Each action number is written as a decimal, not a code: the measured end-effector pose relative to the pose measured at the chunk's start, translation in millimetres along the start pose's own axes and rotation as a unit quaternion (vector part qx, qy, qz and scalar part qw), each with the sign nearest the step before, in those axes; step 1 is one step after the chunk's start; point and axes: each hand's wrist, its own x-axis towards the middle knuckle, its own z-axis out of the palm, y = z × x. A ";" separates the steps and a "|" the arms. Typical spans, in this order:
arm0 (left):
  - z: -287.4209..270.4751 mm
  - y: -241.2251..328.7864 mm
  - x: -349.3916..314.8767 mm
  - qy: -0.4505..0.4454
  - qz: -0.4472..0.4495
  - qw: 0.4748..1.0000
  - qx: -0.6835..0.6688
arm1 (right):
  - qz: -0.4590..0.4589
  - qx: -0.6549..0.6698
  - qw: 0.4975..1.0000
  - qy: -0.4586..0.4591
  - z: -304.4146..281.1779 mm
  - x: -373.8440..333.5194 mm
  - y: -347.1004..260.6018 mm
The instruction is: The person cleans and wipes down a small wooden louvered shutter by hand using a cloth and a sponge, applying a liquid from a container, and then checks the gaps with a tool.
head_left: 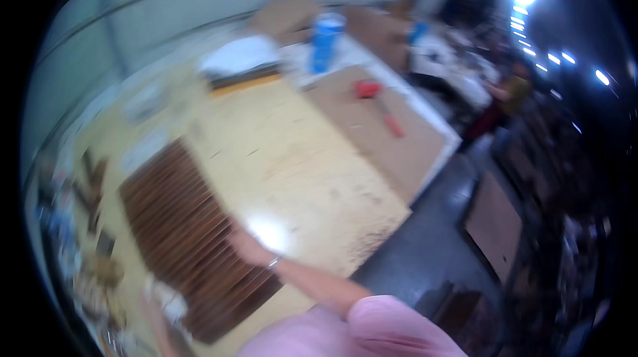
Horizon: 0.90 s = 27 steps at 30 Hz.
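Note:
A dark brown panel of narrow wooden slats (193,231) lies aslant on the pale yellow worktop. My right hand (247,245), with a metal band at the wrist, rests at the panel's right edge; its fingers are smeared by motion. Near the panel's lower left side is my left hand (154,310), closed against a crumpled white cloth (173,302). Blur hides the exact grip of its fingers.
A red-headed tool with a red handle (383,108) lies on a brown board (412,151) at the right. Behind stand a blue container (324,44) and a white-topped stack (239,58). Wood offcuts (93,181) and a yellowish heap (103,270) lie left. Another person (508,94) is far right.

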 end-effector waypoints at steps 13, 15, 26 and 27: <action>211.3 147.9 -64.7 -0.326 0.387 0.754 0.419 | 0.054 0.043 0.998 0.015 -23.4 -16.8 -50.8; 163.5 122.3 -46.5 -0.304 0.368 0.773 0.417 | 0.010 -0.011 0.999 0.050 1.9 -6.8 -21.8; -9.1 57.8 -16.0 -0.092 0.209 0.952 0.202 | 0.041 -0.013 0.999 0.027 -8.3 -10.2 -28.6; 23.0 91.9 -42.8 -0.102 0.220 0.947 0.209 | 0.042 -0.017 0.999 0.021 -10.8 -10.5 -32.8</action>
